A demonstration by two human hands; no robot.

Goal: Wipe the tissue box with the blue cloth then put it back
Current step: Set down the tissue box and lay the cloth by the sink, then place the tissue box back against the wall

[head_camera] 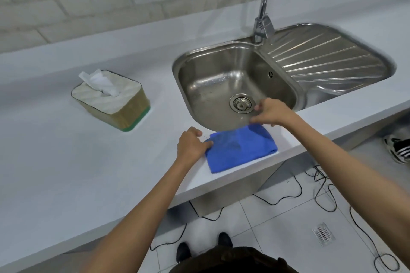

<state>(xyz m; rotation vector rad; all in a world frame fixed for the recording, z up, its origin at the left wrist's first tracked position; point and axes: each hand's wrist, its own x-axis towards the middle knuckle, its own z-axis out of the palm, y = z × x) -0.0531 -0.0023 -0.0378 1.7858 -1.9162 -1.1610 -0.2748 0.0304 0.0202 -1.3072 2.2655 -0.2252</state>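
The tissue box [113, 101] stands on the white counter to the left of the sink, tan-sided with a pale lid and a white tissue sticking up. A blue cloth [240, 147] lies folded flat near the counter's front edge, just below the sink basin. My left hand [193, 143] rests on the cloth's left edge, fingers curled with the thumb on the fabric. My right hand [270, 112] hovers at the cloth's far right corner, fingers pinched at or just above it; whether they grip fabric is unclear.
A steel sink [221, 57] with a drain and ribbed drainboard [321, 60] fills the right of the counter [66, 162]. The tap [264, 6] rises behind it. Black cables [321, 184] trail across the tiled floor below, beside a floor drain [324, 234].
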